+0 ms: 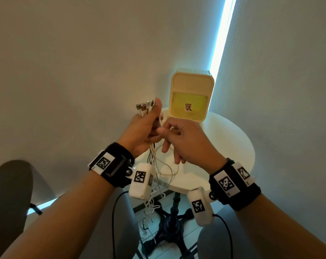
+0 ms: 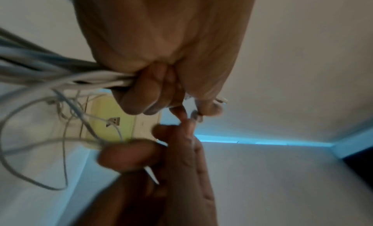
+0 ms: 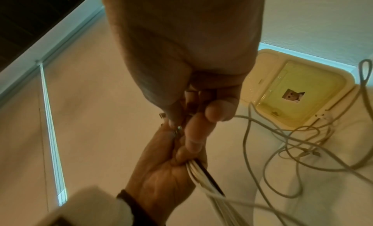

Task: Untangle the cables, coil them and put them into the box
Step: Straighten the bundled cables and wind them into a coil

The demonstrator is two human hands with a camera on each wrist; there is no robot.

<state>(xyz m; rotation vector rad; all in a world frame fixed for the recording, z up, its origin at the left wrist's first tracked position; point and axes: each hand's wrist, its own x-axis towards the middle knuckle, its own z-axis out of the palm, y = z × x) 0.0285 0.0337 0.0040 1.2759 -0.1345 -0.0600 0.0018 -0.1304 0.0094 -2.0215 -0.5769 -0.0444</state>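
Note:
My left hand (image 1: 149, 122) is raised above the table and grips a bundle of white cables (image 1: 152, 146), whose plug ends (image 1: 144, 107) stick up past the thumb. In the left wrist view the fingers (image 2: 141, 100) curl round that bundle (image 2: 60, 76). My right hand (image 1: 165, 131) sits right beside it and pinches one thin cable (image 2: 150, 173) between thumb and forefinger, its other fingers pointing down. Loose loops (image 3: 282, 141) trail over the tabletop and hang off its front edge (image 1: 151, 204). The cream box (image 1: 191, 94) stands open behind the hands, with a yellow-green inside (image 3: 298, 92).
The round white table (image 1: 233, 143) stands in a corner between two pale walls, on a black pedestal base (image 1: 173, 227). A dark chair seat (image 1: 9, 193) is at the left. A black wire (image 1: 113, 221) from the wrist cameras runs down near my lap.

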